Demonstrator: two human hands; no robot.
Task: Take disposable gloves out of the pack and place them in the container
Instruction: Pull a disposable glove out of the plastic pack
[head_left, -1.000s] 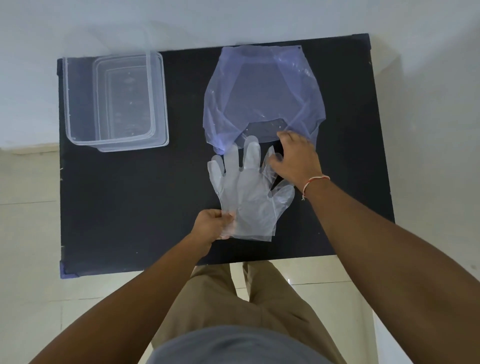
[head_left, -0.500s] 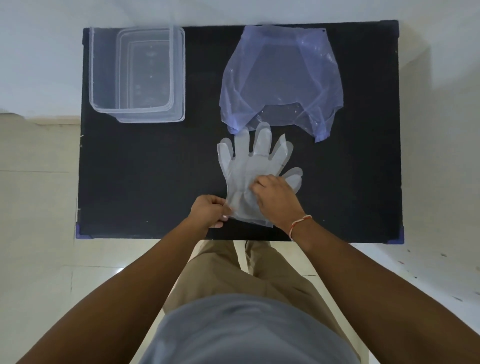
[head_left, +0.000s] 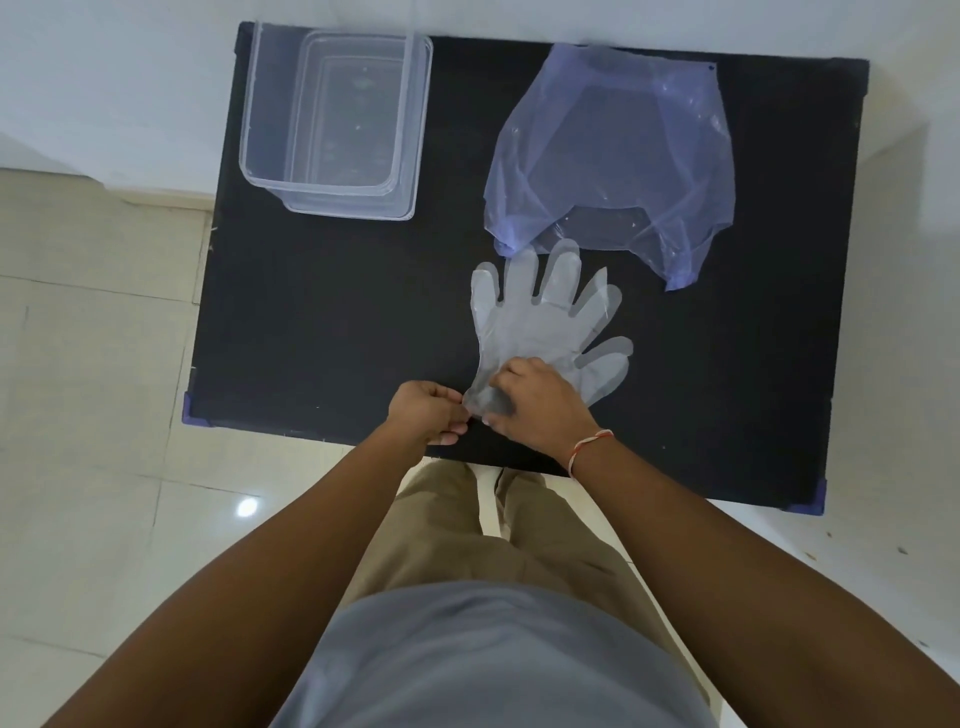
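Note:
A stack of clear disposable gloves (head_left: 540, 322) lies flat on the black table (head_left: 322, 322), fingers pointing away from me, just below the bluish plastic pack (head_left: 613, 156). My left hand (head_left: 428, 413) pinches the cuff edge of the gloves at its near left corner. My right hand (head_left: 540, 405) rests on the cuff beside it, fingers curled onto the plastic. The clear rectangular container (head_left: 337, 119) stands at the far left of the table, with nothing in it.
The table's near edge runs just under my hands, with purple corner caps (head_left: 195, 415). Pale tiled floor (head_left: 104, 467) lies to the left and a white wall beyond the table.
My right hand left the pack's mouth, came down over the gloves and now sits at the cuff next to my left hand. The cuff corner is slightly bunched.

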